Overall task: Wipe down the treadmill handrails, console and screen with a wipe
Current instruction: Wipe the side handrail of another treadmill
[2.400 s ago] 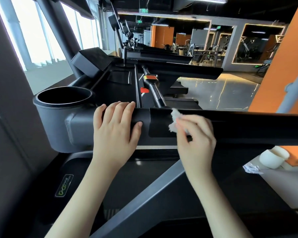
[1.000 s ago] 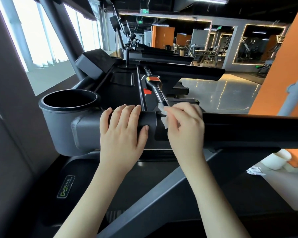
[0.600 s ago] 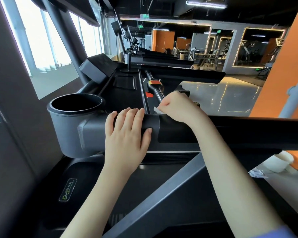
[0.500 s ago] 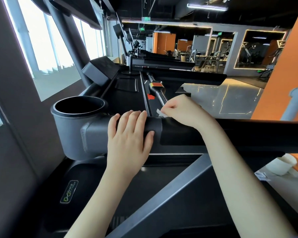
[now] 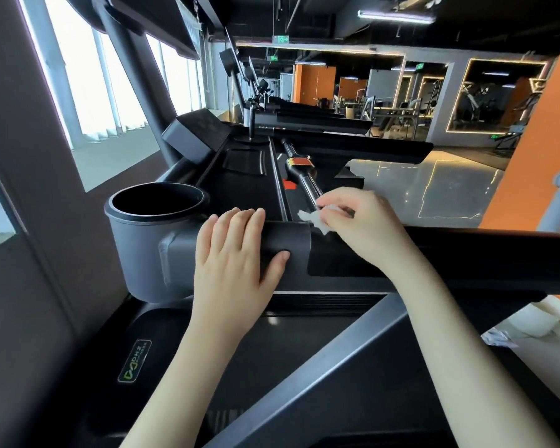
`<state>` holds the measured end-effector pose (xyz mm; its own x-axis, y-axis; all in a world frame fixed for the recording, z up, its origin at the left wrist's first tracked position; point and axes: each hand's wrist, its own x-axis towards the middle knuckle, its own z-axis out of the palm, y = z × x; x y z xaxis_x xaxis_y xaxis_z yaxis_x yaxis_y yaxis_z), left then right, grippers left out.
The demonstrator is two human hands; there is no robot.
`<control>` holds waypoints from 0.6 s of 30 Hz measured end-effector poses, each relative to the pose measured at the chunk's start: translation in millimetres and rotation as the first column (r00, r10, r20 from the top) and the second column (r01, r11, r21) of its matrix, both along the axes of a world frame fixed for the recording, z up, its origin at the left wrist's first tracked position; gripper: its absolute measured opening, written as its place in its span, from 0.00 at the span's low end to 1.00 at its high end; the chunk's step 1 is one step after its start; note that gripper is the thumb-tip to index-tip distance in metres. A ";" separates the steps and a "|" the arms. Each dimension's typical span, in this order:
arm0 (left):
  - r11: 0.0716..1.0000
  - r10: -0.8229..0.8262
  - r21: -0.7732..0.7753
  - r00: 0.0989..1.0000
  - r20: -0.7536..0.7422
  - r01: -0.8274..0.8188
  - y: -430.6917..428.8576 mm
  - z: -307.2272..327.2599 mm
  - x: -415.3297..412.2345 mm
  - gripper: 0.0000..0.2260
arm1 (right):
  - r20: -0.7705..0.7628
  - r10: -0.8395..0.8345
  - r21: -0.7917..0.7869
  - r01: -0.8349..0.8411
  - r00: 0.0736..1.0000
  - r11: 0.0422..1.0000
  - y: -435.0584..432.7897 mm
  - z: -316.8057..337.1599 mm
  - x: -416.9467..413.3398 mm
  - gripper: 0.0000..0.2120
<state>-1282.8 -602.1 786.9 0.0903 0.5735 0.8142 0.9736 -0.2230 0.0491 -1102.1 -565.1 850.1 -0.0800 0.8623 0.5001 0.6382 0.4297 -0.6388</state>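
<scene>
Head view. The right hand pinches a crumpled white wipe in its fingertips at the top rear edge of the black front handrail, close to the near end of a chrome bar. The left hand lies just beside it, palm flat on the rail, fingers straight over the top and thumb on the front face, holding nothing. A grey cup holder adjoins the rail's left end. Windows line the left side, and glossy open floor stretches beyond the rail to the right. A white tub stands low at the right.
</scene>
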 end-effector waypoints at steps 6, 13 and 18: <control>1.000 -0.006 0.019 1.000 -0.009 0.006 -0.2 -2.7 -1.8 0.25 | 0.002 -0.102 0.352 0.095 0.995 0.931 -10.9 -28.4 -14.7 0.05; 0.999 -0.004 0.038 1.000 0.006 0.004 0.9 -4.1 -0.2 0.25 | -0.166 -0.183 0.612 0.247 0.969 0.752 -22.9 -62.3 -4.1 0.01; 0.999 -0.008 0.031 1.000 -0.002 0.008 -0.2 -3.8 -0.7 0.25 | -0.029 -0.161 0.720 0.132 0.986 0.681 -33.2 -94.0 -22.1 0.06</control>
<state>-1283.4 -602.2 783.0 0.0966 0.5470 0.8316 0.9718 -0.2326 0.0401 -1124.2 -598.3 756.1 -0.0132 0.2432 0.9699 0.7482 0.6458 -0.1518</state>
